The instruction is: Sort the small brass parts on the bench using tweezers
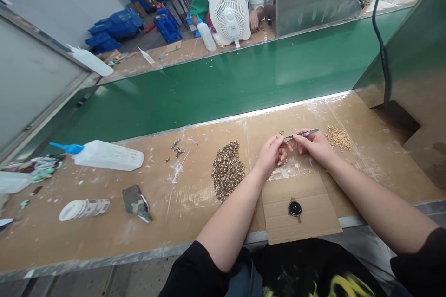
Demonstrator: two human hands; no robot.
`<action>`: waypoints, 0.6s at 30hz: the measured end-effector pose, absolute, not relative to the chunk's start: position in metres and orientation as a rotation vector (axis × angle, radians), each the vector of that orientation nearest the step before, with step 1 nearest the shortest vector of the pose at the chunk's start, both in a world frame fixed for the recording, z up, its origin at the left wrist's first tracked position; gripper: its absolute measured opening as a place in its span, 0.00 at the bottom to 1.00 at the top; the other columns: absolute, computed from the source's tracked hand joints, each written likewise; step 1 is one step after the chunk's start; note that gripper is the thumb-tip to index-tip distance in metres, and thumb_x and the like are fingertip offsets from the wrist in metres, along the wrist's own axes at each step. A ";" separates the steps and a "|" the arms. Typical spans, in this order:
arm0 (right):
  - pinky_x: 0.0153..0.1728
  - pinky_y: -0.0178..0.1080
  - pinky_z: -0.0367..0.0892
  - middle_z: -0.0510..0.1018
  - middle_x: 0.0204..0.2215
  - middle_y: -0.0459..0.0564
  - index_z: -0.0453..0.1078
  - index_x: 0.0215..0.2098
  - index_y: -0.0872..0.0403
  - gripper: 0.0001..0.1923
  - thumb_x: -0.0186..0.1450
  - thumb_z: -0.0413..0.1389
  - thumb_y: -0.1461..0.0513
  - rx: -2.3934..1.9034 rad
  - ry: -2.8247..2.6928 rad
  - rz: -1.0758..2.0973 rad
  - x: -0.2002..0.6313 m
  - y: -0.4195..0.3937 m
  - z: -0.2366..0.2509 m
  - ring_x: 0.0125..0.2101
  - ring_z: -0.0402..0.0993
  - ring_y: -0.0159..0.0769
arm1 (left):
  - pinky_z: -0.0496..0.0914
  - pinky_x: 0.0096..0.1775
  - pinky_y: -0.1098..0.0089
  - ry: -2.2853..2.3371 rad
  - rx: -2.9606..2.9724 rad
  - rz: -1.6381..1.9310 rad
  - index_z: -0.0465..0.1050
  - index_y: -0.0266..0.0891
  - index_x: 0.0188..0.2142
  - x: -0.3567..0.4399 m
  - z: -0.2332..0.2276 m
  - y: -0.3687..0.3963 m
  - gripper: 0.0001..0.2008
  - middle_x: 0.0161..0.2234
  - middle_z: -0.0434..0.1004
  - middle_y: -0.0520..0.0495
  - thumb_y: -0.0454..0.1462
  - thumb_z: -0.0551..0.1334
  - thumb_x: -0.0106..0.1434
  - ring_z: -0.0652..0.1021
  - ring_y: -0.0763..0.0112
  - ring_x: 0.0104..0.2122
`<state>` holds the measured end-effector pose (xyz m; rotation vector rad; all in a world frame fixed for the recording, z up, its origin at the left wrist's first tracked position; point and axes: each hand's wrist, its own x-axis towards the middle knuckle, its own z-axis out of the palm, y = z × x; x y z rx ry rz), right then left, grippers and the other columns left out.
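My right hand (315,146) grips metal tweezers (301,134) whose tips point left toward my left hand (272,154). The left hand's fingers are pinched together at the tweezer tips, apparently on a tiny part that is too small to make out. A pile of small dark ring-like parts (228,170) lies on the bench left of the left hand. A smaller pile of pale beige parts (338,138) lies just right of the right hand. A cardboard sheet (313,216) under my wrists carries a small black round piece (294,208).
A white squeeze bottle with a blue nozzle (104,154) lies at the left, near a tape roll (83,209) and a camouflage scrap (136,202). A green conveyor belt (244,79) runs behind the bench. Across it sits a person behind a white fan (229,16).
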<state>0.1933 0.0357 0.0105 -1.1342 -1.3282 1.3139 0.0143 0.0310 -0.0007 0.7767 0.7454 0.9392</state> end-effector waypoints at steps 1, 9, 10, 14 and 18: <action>0.20 0.35 0.64 0.79 0.23 0.48 0.79 0.34 0.54 0.26 0.61 0.68 0.40 -1.133 -1.327 1.315 0.193 0.036 0.010 0.19 0.68 0.31 | 0.55 0.15 0.79 0.747 0.778 0.936 0.66 0.40 0.36 0.014 -0.001 0.031 0.23 0.29 0.78 0.52 0.54 0.69 0.62 0.65 0.82 0.15; 0.20 0.36 0.64 0.78 0.23 0.47 0.81 0.33 0.54 0.24 0.60 0.69 0.41 -1.125 -1.318 1.212 0.192 0.033 0.015 0.19 0.66 0.31 | 0.55 0.16 0.79 0.721 0.776 0.945 0.67 0.40 0.35 0.012 -0.001 0.033 0.23 0.26 0.76 0.54 0.54 0.72 0.60 0.64 0.82 0.15; 0.20 0.36 0.63 0.77 0.22 0.47 0.81 0.34 0.53 0.24 0.60 0.70 0.42 -1.132 -1.311 1.201 0.192 0.032 0.016 0.19 0.66 0.31 | 0.55 0.16 0.79 0.719 0.771 0.956 0.67 0.40 0.35 0.012 -0.001 0.033 0.23 0.25 0.75 0.54 0.53 0.72 0.60 0.64 0.82 0.15; 0.21 0.36 0.62 0.76 0.21 0.47 0.82 0.33 0.53 0.22 0.60 0.70 0.43 -1.147 -1.303 1.145 0.192 0.031 0.017 0.19 0.65 0.30 | 0.53 0.15 0.79 0.764 0.807 1.019 0.69 0.39 0.33 0.011 -0.002 0.032 0.23 0.26 0.76 0.54 0.54 0.72 0.60 0.63 0.83 0.14; 0.21 0.36 0.61 0.74 0.18 0.45 0.80 0.29 0.53 0.22 0.61 0.69 0.43 -1.146 -1.301 1.091 0.193 0.030 0.017 0.19 0.65 0.31 | 0.51 0.15 0.79 0.855 0.938 1.045 0.71 0.37 0.31 0.012 0.000 0.029 0.25 0.24 0.75 0.54 0.56 0.71 0.61 0.59 0.85 0.13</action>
